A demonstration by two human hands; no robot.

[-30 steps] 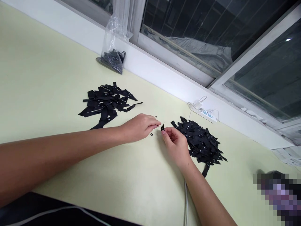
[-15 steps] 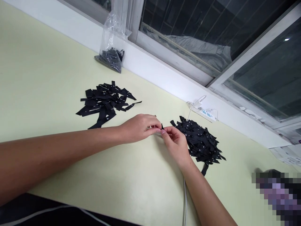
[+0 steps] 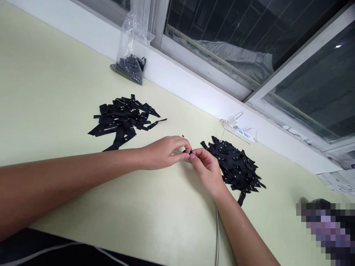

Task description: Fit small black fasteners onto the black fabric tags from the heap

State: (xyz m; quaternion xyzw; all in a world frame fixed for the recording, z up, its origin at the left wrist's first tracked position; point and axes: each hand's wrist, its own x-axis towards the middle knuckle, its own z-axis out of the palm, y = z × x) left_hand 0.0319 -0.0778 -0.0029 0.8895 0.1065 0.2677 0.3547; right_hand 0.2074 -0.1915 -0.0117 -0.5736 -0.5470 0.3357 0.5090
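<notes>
Right hand (image 3: 207, 168) pinching strip (image 3: 190, 152) | left hand (image 3: 166, 152) meeting it, grip unclear | risk: strip slipping if pinch is loosening, little showing

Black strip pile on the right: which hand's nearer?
Right. The right hand is at the left edge of the pile; the left hand is farther left, with the right hand between.

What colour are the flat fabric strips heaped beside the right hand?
The flat fabric strips are black with small pale marks, clearest in the head view.
</notes>
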